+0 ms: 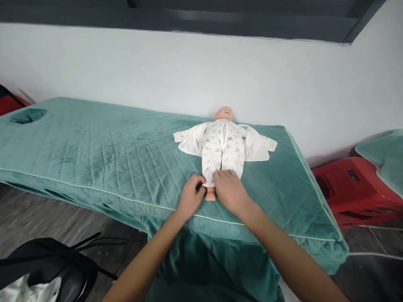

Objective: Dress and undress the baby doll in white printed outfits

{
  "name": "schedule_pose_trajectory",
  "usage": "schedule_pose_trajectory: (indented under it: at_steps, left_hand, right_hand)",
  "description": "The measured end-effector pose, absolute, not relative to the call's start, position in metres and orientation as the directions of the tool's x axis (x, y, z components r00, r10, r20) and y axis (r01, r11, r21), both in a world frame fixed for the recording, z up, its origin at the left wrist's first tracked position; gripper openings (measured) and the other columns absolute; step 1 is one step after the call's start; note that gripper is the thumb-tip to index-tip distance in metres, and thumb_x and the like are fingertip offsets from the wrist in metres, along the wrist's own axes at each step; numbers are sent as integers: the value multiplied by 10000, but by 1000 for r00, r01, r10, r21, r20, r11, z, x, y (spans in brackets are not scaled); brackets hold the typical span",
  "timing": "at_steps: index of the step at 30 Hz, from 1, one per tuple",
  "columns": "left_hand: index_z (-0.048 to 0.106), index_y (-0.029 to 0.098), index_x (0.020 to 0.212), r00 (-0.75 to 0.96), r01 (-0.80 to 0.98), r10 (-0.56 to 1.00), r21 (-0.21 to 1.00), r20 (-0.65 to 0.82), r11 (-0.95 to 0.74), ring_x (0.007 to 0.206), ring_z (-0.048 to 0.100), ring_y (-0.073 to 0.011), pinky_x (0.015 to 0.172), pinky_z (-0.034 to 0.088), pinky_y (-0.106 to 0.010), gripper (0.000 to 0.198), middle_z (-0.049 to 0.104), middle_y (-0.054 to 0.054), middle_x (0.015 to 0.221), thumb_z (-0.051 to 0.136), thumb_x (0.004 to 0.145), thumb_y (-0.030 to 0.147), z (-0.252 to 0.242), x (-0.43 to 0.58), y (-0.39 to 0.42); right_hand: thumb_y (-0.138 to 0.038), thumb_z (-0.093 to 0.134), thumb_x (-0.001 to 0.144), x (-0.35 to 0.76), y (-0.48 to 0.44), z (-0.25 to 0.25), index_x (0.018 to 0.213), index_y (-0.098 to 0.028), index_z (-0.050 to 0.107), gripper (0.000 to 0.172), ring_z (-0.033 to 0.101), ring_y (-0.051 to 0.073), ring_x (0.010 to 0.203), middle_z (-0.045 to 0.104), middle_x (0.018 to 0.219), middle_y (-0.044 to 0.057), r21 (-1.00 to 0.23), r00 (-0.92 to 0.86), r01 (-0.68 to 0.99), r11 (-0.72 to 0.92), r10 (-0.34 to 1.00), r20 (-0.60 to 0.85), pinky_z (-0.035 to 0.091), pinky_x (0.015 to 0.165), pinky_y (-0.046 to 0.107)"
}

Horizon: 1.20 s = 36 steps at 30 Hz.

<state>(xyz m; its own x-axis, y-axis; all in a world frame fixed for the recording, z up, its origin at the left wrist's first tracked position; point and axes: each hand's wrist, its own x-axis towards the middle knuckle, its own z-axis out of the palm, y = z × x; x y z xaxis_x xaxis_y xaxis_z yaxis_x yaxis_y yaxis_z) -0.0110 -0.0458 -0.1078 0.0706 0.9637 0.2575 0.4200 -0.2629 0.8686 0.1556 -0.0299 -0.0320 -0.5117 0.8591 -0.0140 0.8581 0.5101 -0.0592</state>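
Two hands at the doll's trouser hem

A doll lies face up on the right part of a green quilted bed, its head at the far edge by the white wall and its legs pointing to the near edge. White patterned trousers cover its front, and a white top spreads out flat on both sides, sleeves apart.

The left hand touches the hem on its left side; its grip is narrow, though whether cloth is pinched cannot be told. The right hand lies over the trouser legs with fingers bent at the cloth; its thumb is hidden, so its hold cannot be told. One bare foot shows between the hands.

A hole opens at the bed's left end. On the right, a red plastic piece stands beside the bed; a black chair is at near left.
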Motion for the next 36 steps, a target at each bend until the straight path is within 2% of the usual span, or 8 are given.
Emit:
schedule_pose_trajectory:
  at_steps: [6,13,16,20,23,26,30,36]
  left_hand:
    - [565,199,867,90,315,963,910,253,-269,877,587,-139,825,468,-289,91,580,-8,934,531,860,114,-92,-21,-65]
    - [595,199,955,145,454,920,802,364,-389,981,585,-162,877,481,-317,215,596,-39,1031,485,847,49,-80,-17,-60]
    - [604,209,1014,197,492,892,746,407,-449,1016,594,-176,896,495,-332,208,623,-45,1070,488,894,84,-70,-4,-50]
    - [610,206,1042,413,597,827,572,383,-563,1059,589,-206,952,491,-365,156,659,-45,1072,530,927,137,-58,19,-41]
    - [613,193,1051,521,680,803,427,291,-596,1049,594,-233,920,500,-395,119,665,-56,1073,554,952,220,-54,33,-39]
    - [610,191,1032,523,738,816,348,245,-578,1031,604,-249,893,498,-412,136,664,-61,1048,568,959,298,-53,40,-40]
    - [590,199,977,486,752,841,377,238,-541,992,617,-251,852,487,-399,92,667,-58,1004,597,927,276,-51,43,-39]
    - [572,235,900,407,622,898,668,169,-408,868,636,-199,705,457,-320,95,662,-9,904,526,899,152,-46,29,-28]
  right_hand:
    - [-78,484,934,172,-50,-33,1014,-169,633,191,581,227,980,652,990,66,-311,-584,734,603,795,164,420,934,373]
    - [-113,430,990,215,-49,-28,1079,-196,608,215,576,222,1039,646,1075,68,-465,-518,690,555,827,219,441,923,375]
    - [-144,498,958,233,-45,-38,1085,-187,588,162,579,252,1054,624,1125,95,-432,-369,803,410,912,180,460,877,378]
    - [-196,572,924,233,-50,-61,1029,-178,583,107,593,261,973,624,1065,92,-314,-296,900,303,953,68,468,789,365]
    - [-181,549,930,226,-54,-78,989,-176,585,69,586,270,970,634,1019,86,-251,-280,919,304,952,125,465,812,380]
    - [-149,493,952,225,-55,-83,976,-185,596,112,593,248,931,637,963,68,-329,-278,883,336,937,211,472,812,368]
    - [-171,476,982,226,-60,-67,997,-199,596,124,604,203,893,641,929,53,-514,-284,726,456,880,380,490,802,329]
    - [-153,491,969,225,-68,-51,1000,-225,595,130,595,205,839,648,883,54,-473,-320,682,559,808,494,496,754,341]
